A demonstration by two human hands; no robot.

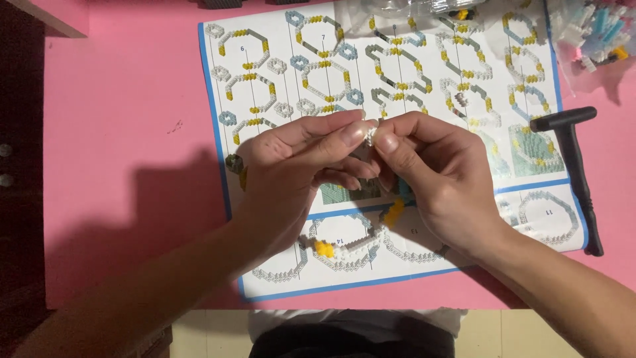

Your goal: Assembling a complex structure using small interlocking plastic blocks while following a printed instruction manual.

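My left hand (pixel 291 169) and my right hand (pixel 437 176) meet above a printed instruction sheet (pixel 397 86). Together their fingertips pinch a tiny white building block (pixel 371 134). Which hand bears its weight I cannot tell. Under my hands, on the sheet, lies a partly built ring of small white, grey and yellow blocks (pixel 344 248). A yellow piece (pixel 395 212) shows just below my right palm. More small pieces peek out at the left edge of my left hand (pixel 236 167).
The sheet lies on a pink table (pixel 119 132). A black T-shaped tool (pixel 576 166) rests along the sheet's right edge. Loose blocks in clear bags (pixel 596 33) sit at the top right. A dark piece of furniture (pixel 16 166) borders the left.
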